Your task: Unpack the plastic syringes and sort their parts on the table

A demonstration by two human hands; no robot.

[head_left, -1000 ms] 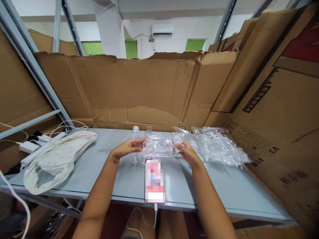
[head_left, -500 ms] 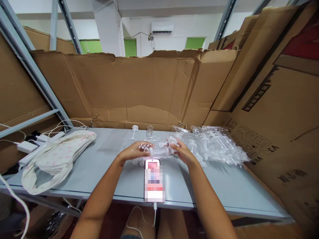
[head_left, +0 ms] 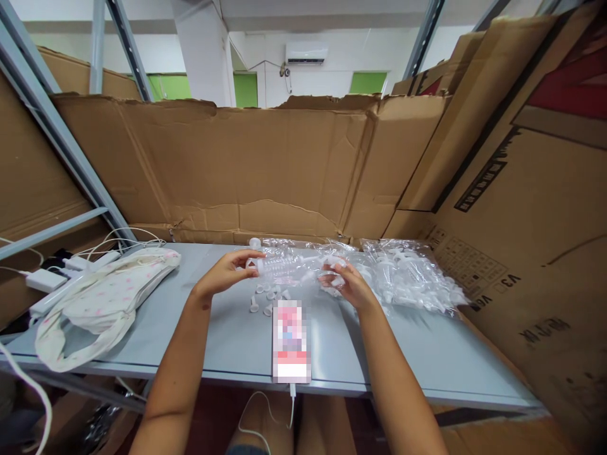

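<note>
Between my hands is a clear ribbed plastic tube (head_left: 281, 268) in or against a clear plastic bag (head_left: 308, 246). My left hand (head_left: 230, 270) pinches the tube's left end with thumb and fingers. At the other end, my right hand (head_left: 348, 283) has its fingers curled around a white plastic part and some of the clear film. Several small white caps (head_left: 254, 305) lie on the grey table (head_left: 227, 347) below the tube. A white round-topped piece (head_left: 255, 242) shows behind my left hand. To the right rests a bag full of white parts (head_left: 412, 278).
A phone (head_left: 291, 344) with a white cable lies at the table's front edge. On the left are a pale cloth bag (head_left: 107, 294) and a power strip (head_left: 57, 300) with cables. Cardboard walls (head_left: 260, 164) enclose the back and sides.
My left hand has moved left with the tube's end, and the tube is raised and further back. Small caps formerly mostly hidden now show. The view has shifted slightly.
</note>
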